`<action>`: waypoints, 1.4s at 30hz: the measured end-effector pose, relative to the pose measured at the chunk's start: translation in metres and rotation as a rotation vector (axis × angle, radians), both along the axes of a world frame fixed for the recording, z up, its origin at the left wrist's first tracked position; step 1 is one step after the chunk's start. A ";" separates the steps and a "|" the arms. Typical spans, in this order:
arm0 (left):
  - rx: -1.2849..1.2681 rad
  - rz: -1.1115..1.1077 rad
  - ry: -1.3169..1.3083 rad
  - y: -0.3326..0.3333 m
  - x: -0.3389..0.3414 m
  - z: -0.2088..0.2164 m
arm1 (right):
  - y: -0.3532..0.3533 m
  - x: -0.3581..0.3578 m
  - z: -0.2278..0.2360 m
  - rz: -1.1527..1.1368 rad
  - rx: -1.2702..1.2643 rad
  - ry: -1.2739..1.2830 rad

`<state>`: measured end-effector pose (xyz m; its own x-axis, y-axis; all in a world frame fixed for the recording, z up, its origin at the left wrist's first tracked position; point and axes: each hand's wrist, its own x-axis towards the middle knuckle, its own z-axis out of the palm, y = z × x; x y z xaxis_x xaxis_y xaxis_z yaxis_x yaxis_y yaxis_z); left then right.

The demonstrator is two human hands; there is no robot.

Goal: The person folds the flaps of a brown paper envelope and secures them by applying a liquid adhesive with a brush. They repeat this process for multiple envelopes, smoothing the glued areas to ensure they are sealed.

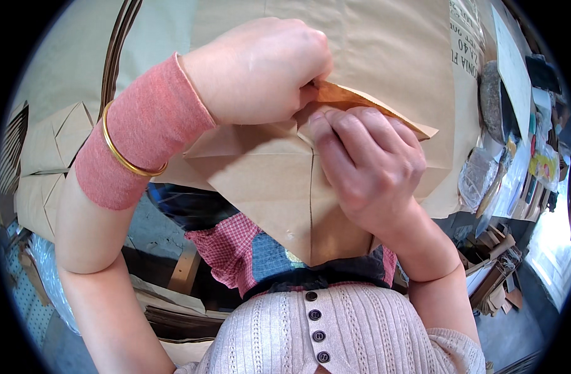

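A brown kraft paper bag (260, 193) with creased folds lies in front of me, its pointed near flap hanging over the table edge toward my lap. My left hand (260, 71) is closed in a fist on the paper at the left end of a raised fold. Beside it, my right hand (375, 162) pinches the near layer of the same fold, thumb and fingers pressed together. Between the layers, the fold's orange-brown inside (341, 93) shows. My left fingertips are mostly hidden behind the hand.
Large kraft sheets (385, 43) cover the table under the bag. Folded brown bags (48, 143) are piled at the left. On the right edge sit a grey stone-like block (491, 100) and a see-through plastic packet (478, 177). Paper scraps (500, 274) stand below, at the lower right.
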<state>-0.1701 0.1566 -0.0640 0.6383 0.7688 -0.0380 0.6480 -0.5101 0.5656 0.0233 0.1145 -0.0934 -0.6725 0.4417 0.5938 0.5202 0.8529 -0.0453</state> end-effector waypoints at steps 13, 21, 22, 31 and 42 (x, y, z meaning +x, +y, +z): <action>-0.268 -0.007 0.075 0.009 -0.004 0.014 | -0.001 0.001 0.007 -0.014 -0.097 -0.039; -0.058 -0.048 0.040 0.002 -0.003 0.002 | -0.001 -0.004 0.006 -0.063 -0.090 -0.048; -0.037 -0.039 0.038 0.001 -0.003 0.001 | -0.001 -0.004 0.006 -0.058 -0.097 -0.054; 0.004 0.076 0.030 -0.005 -0.004 -0.001 | -0.007 -0.004 0.000 -0.047 -0.023 -0.091; -0.079 0.054 0.112 0.004 -0.001 0.005 | -0.006 -0.005 0.009 -0.088 -0.148 -0.129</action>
